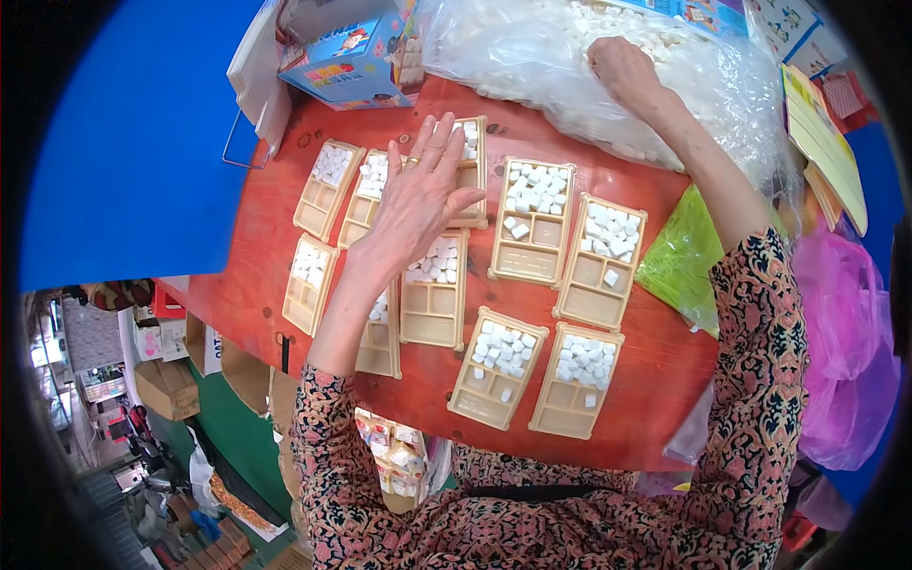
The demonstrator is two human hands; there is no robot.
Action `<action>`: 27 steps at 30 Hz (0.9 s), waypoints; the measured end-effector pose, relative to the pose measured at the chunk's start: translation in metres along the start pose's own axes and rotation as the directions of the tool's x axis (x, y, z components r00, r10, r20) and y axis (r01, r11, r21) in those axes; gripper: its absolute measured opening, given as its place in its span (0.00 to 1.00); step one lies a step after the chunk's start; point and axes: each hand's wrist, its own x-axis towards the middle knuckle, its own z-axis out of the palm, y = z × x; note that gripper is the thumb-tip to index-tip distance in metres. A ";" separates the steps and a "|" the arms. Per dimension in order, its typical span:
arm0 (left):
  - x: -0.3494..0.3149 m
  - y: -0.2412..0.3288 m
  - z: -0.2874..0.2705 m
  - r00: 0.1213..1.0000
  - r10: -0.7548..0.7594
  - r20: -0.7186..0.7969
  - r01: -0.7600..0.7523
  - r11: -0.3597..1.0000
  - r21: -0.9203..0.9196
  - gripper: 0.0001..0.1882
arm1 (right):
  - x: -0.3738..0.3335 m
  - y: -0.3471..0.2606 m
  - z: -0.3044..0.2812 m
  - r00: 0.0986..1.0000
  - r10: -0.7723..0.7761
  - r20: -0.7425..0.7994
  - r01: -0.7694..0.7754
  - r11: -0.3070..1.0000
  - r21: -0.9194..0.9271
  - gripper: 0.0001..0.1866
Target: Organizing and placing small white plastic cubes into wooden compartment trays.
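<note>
Several beige plastic trays (532,223) with compartments lie on a red table (655,380), most holding small white cubes (499,347). My left hand (418,195) hovers flat over the trays at the middle left, fingers spread, holding nothing. My right hand (622,66) reaches far back into a big clear plastic bag (532,52) full of the same white cubes, fingers curled among them. Whether it grips any cubes is hidden.
A blue printed carton (356,57) stands at the table's back left beside white paper bags. A green plastic bag (679,261) and pink bags (845,323) lie at the right. Yellow cards (822,133) sit at the far right. Boxes and packets are stacked under the table.
</note>
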 end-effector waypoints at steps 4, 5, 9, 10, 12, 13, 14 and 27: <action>-0.004 0.006 -0.004 0.999 -0.037 0.022 0.037 0.999 0.002 0.38 | -0.002 0.001 0.002 0.998 0.003 -0.066 0.000 0.999 0.036 0.06; -0.004 0.007 -0.005 0.999 -0.033 0.020 0.033 0.999 0.004 0.38 | -0.002 0.003 0.001 0.996 0.001 -0.087 0.003 0.999 0.049 0.06; -0.005 0.008 -0.005 0.999 -0.037 0.032 0.036 0.999 0.009 0.38 | -0.001 0.009 0.005 0.993 -0.002 -0.119 0.014 0.995 0.100 0.06; -0.007 0.007 -0.006 0.999 -0.034 0.034 0.034 0.999 0.022 0.38 | 0.000 0.003 0.001 0.993 -0.003 -0.119 0.015 0.995 0.102 0.06; -0.006 0.006 -0.004 0.999 -0.031 0.043 0.030 0.999 0.026 0.37 | 0.002 -0.008 -0.005 0.992 0.057 0.115 -0.066 0.995 0.077 0.06; -0.003 0.008 -0.002 0.999 -0.017 0.046 0.016 1.000 0.024 0.37 | 0.001 -0.004 -0.005 0.992 0.060 0.115 -0.069 0.995 0.070 0.06; -0.002 0.011 -0.001 0.999 -0.014 0.044 0.013 1.000 0.020 0.37 | 0.000 -0.001 -0.004 0.995 0.054 0.087 -0.060 0.996 0.068 0.06; -0.025 0.059 0.010 0.982 0.169 0.089 -0.169 0.986 -0.009 0.35 | -0.008 0.007 0.010 0.990 -0.032 -0.141 0.050 0.991 0.123 0.08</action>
